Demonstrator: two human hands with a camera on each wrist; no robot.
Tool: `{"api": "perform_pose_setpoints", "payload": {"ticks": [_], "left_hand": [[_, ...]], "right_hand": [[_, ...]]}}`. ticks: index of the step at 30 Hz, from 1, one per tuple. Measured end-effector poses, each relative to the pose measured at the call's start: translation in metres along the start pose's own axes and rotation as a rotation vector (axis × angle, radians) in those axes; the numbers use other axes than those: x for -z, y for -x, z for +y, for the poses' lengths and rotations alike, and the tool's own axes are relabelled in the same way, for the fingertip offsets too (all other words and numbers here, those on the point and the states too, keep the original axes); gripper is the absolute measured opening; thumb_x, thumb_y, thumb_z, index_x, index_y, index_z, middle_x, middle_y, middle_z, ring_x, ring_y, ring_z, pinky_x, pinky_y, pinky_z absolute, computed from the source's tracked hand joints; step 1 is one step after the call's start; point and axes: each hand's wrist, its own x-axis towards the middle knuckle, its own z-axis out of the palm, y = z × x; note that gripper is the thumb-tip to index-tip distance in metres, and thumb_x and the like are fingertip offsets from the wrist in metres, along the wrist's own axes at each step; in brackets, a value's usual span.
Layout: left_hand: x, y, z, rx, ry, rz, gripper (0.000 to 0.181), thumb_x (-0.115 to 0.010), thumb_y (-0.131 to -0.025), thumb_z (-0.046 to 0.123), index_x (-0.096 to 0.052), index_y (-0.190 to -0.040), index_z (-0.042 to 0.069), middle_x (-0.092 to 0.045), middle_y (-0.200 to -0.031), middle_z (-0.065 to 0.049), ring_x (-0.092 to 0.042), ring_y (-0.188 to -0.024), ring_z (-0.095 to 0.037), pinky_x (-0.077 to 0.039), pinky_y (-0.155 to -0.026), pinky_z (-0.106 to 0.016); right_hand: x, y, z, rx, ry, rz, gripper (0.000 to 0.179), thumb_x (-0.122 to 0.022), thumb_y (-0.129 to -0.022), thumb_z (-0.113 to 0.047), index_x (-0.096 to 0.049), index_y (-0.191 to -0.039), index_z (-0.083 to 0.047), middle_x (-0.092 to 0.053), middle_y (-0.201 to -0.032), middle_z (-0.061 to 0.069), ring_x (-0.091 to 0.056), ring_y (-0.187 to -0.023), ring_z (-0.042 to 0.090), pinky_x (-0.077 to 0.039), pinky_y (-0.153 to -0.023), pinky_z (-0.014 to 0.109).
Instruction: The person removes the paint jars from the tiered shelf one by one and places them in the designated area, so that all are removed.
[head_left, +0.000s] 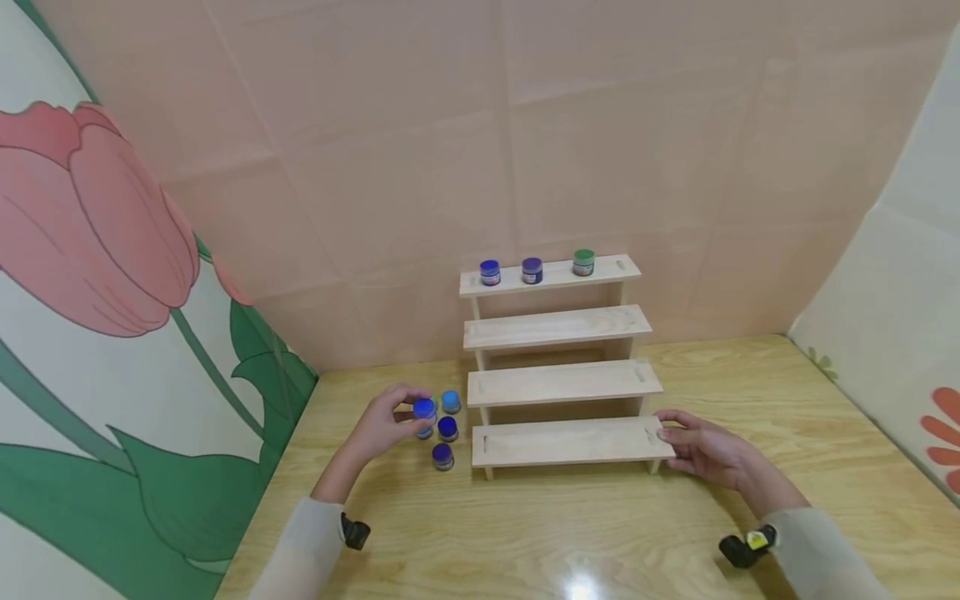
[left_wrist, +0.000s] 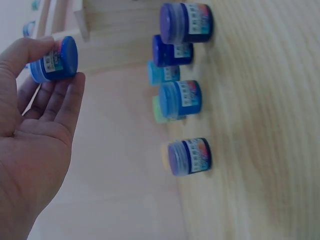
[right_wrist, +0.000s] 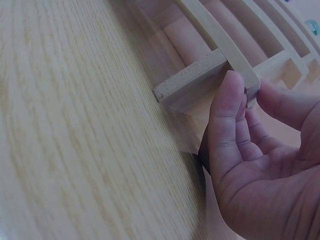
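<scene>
My left hand [head_left: 381, 427] pinches a small blue paint jar [left_wrist: 62, 60] between thumb and fingers, raised off the table. Below and beside it several more jars stand upright, among them a dark blue jar [head_left: 447, 428], a purple-lidded jar [head_left: 442, 456] and a light blue jar [head_left: 451, 402]. At the right end of a four-step wooden display rack [head_left: 566, 442], my right hand [head_left: 708, 452] grips the lowest step; in the right wrist view its thumb and fingers [right_wrist: 227, 107] lie on both sides of the board's end.
Along the rack's top step stand a blue jar [head_left: 490, 272], a purple jar [head_left: 532, 271] and a green-lidded jar [head_left: 583, 262]. The wooden table [head_left: 517, 533] backs onto a pink cloth wall [head_left: 390, 200]. A tulip-patterned panel [head_left: 112, 217] borders the left side.
</scene>
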Motion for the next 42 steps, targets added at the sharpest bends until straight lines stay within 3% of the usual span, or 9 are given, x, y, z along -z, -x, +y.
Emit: {"api": "perform_pose_setpoints", "payload": {"ticks": [4, 10, 20, 24, 28, 31, 42], "left_hand": [[0.001, 0.006, -0.006, 0.007, -0.010, 0.003, 0.040, -0.079, -0.089, 0.011, -0.065, -0.125, -0.001, -0.060, -0.124, -0.011, -0.059, -0.114, -0.037, -0.053, -0.100, -0.056], [0.002, 0.013, -0.010, 0.012, -0.072, 0.020, 0.038, -0.081, -0.088, 0.015, -0.068, -0.122, 0.007, -0.063, -0.121, -0.007, -0.062, -0.112, -0.028, -0.056, -0.094, -0.038], [0.000, 0.024, -0.025, 0.069, -0.027, 0.013, 0.033, -0.079, -0.089, 0.013, -0.069, -0.120, 0.013, -0.062, -0.123, -0.008, -0.061, -0.116, -0.034, -0.053, -0.102, -0.052], [-0.002, 0.027, -0.030, 0.090, -0.005, 0.022, 0.035, -0.078, -0.089, 0.009, -0.068, -0.122, 0.009, -0.058, -0.135, -0.014, -0.059, -0.122, -0.037, -0.051, -0.104, -0.052], [-0.005, 0.031, -0.037, 0.109, 0.028, 0.033, 0.038, -0.077, -0.088, 0.003, -0.066, -0.124, 0.002, -0.045, -0.151, -0.023, -0.053, -0.130, -0.043, -0.051, -0.105, -0.053], [-0.005, 0.033, -0.041, 0.122, 0.024, 0.026, 0.039, -0.077, -0.088, 0.004, -0.065, -0.125, 0.001, -0.040, -0.155, -0.024, -0.053, -0.130, -0.042, -0.052, -0.104, -0.050], [-0.008, 0.040, -0.051, 0.135, -0.006, -0.012, 0.040, -0.077, -0.088, 0.004, -0.064, -0.125, 0.000, -0.061, -0.127, -0.011, -0.058, -0.122, -0.035, -0.055, -0.102, -0.043]], "right_hand": [[-0.001, 0.000, -0.001, 0.002, 0.004, 0.003, 0.029, -0.044, -0.108, -0.007, -0.058, -0.119, -0.029, -0.072, -0.107, -0.003, -0.070, -0.094, 0.011, -0.061, -0.078, 0.026], [-0.001, 0.000, 0.000, 0.000, 0.004, 0.005, 0.029, -0.043, -0.108, -0.007, -0.058, -0.119, -0.030, -0.072, -0.107, -0.003, -0.070, -0.094, 0.011, -0.061, -0.079, 0.026], [0.002, -0.001, 0.001, 0.004, 0.004, -0.003, 0.027, -0.045, -0.108, -0.008, -0.059, -0.119, -0.029, -0.073, -0.107, -0.003, -0.071, -0.095, 0.012, -0.061, -0.079, 0.026], [0.002, 0.000, 0.001, 0.007, 0.000, -0.003, 0.027, -0.045, -0.108, -0.008, -0.060, -0.119, -0.028, -0.073, -0.108, -0.002, -0.071, -0.095, 0.012, -0.061, -0.079, 0.027], [0.001, 0.000, 0.001, 0.010, -0.003, -0.004, 0.028, -0.045, -0.108, -0.007, -0.060, -0.119, -0.028, -0.073, -0.108, -0.002, -0.071, -0.096, 0.012, -0.061, -0.079, 0.027], [0.000, 0.000, 0.000, 0.013, -0.004, -0.008, 0.029, -0.044, -0.108, -0.007, -0.059, -0.120, -0.028, -0.073, -0.108, -0.002, -0.071, -0.096, 0.012, -0.061, -0.079, 0.026], [0.001, 0.000, 0.000, 0.014, 0.001, -0.018, 0.029, -0.044, -0.108, -0.007, -0.058, -0.120, -0.028, -0.073, -0.109, -0.003, -0.070, -0.096, 0.012, -0.061, -0.080, 0.026]]}}
